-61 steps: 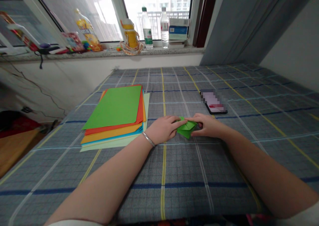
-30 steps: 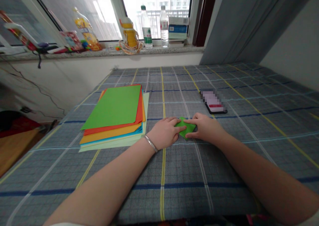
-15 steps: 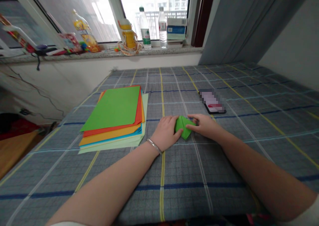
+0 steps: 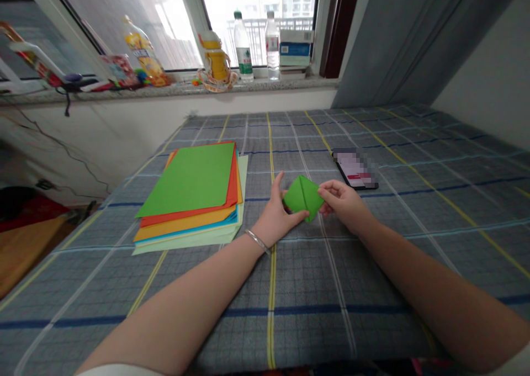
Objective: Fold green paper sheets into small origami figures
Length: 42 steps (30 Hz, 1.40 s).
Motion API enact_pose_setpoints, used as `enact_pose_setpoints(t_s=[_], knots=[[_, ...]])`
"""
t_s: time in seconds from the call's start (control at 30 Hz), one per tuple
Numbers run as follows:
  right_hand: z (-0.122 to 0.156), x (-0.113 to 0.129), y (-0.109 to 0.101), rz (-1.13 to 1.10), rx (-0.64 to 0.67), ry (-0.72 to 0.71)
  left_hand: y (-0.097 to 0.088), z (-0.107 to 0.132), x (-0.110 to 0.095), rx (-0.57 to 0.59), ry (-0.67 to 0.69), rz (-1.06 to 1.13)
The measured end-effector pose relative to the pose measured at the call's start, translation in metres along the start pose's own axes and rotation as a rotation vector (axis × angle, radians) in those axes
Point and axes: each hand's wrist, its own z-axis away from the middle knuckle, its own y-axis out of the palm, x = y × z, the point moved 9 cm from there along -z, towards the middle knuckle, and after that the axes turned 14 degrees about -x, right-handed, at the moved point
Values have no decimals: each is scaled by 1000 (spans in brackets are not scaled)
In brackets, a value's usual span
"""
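The right fingers (image 4: 322, 192) pinch one corner of the folded green paper (image 4: 303, 196); the left hand (image 4: 275, 213) grips the opposite side, one finger spread upward. Already a small creased diamond, it sits tilted between them above the plaid-covered surface (image 4: 306, 293). Whether folds remain, I can't tell. Leftward, the coloured paper stack's (image 4: 192, 180) top sheet lies unfolded.

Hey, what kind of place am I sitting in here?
It looks like a room in a home, though I can't be certain: a plaid cloth is spread in front of you, drink bottles line the windowsill, and a grey curtain hangs beside the window.
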Motion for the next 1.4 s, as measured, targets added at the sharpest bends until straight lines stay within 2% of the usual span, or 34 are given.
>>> enact_pose_setpoints(t_s=[0.2, 0.33, 0.4, 0.57, 0.7, 0.9, 1.13, 1.2, 1.3, 1.4], knots=[[0, 5, -3, -49, -50, -51, -1, -5, 9, -67, -139, 284], [0, 4, -2, -74, -65, -46, 7, -4, 9, -2, -238, 409], [0, 4, -1, -81, -65, -46, 11, -3, 9, 47, -253, 393], [1, 6, 1, -44, -40, -39, 12, -2, 8, 107, -225, 172], [7, 9, 9, 117, 67, -66, 10, 0, 1, 137, -155, 27], [11, 10, 14, 225, 153, -112, 8, -1, -1, 163, -106, 17], [18, -2, 30, 141, 353, -20, 6, -2, -1, 116, -105, 93], [16, -2, 27, 150, 302, -42, 9, -1, 0, 129, -107, 98], [13, 6, 17, 199, 155, -127, 12, 2, 2, 153, -105, 75], [13, 18, 14, 261, 92, -231, 15, 5, 1, 184, -103, 46]])
